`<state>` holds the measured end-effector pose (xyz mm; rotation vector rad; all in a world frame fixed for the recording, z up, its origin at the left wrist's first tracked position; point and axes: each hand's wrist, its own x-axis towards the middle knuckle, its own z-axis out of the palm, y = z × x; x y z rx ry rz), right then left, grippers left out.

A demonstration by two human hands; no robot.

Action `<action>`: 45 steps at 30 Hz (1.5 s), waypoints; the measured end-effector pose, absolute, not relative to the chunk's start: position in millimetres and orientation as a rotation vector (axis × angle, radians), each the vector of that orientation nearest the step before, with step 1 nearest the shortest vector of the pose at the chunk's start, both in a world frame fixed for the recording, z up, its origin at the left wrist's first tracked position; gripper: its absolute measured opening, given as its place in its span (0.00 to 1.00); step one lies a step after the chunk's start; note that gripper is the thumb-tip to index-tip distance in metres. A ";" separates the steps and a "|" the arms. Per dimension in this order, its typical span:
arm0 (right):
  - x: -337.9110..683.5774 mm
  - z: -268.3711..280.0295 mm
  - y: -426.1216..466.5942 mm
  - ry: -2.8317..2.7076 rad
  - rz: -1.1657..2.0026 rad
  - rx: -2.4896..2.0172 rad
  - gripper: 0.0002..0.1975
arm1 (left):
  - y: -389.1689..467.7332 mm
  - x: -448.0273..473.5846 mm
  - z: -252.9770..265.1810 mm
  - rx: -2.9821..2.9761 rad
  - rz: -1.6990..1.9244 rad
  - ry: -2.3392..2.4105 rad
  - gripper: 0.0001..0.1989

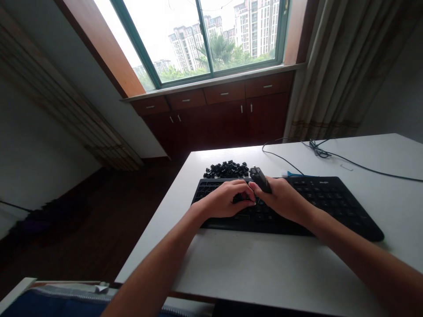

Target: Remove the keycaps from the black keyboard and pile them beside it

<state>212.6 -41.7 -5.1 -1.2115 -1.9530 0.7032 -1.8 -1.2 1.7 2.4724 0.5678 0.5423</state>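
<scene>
"Keyboard [330, 198] lying across the white desk [261, 264], left end towards the left edge, both hands over it!"

"Right hand [286, 198]: fingers wrapped around a black handheld tool [261, 179], its tip poking towards the desk's far edge."

"And the left hand [226, 198]?"

"Curled above the keyboard, thumb and forefinger close together, just beside the right thumb. Whether they grip anything, I can't tell."

"Look at that heap of black keycaps [226, 169], near the far-left corner, just beyond the keyboard!"

"Slim blue tool [294, 175] at the keyboard's far edge too, and a tangled cable [317, 151] near the desk's far edge."
</scene>
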 end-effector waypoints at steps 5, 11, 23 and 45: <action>201.8 -2.6 -48.7 -1.731 0.769 -1.393 0.20 | -6.1 1.7 2.1 2.529 0.553 0.627 0.11; 193.8 0.3 -54.1 -1.674 0.911 -1.325 0.23 | -9.2 7.2 0.9 2.582 0.561 0.712 0.09; 199.7 4.1 -47.2 -1.674 1.559 -1.193 0.30 | -12.7 12.3 -0.5 2.716 0.620 0.613 0.04; 186.8 -27.7 -47.8 -1.623 1.018 -1.237 0.29 | -39.3 27.6 -16.4 2.747 0.471 0.774 0.34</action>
